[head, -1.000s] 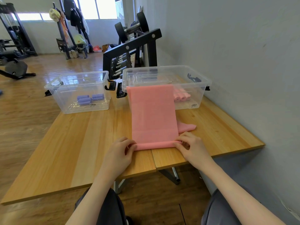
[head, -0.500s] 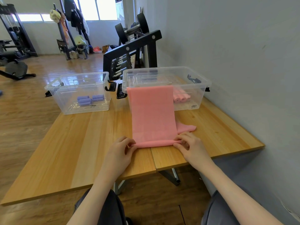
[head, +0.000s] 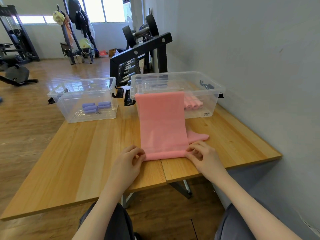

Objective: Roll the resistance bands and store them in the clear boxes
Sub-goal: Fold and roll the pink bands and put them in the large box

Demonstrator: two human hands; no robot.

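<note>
Left hand [head: 129,163] and right hand [head: 203,157] each pinch one end of the pink resistance band's [head: 162,123] rolled edge on the wooden table [head: 86,153].

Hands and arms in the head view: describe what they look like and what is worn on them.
Both forearms are bare to the bottom edge of the picture; no sleeves show. The left hand and right hand wear no gloves, and no rings, watch or bracelets are visible. Fingernails look short and unpainted. Below the arms, grey trousers cover the knees.
</note>
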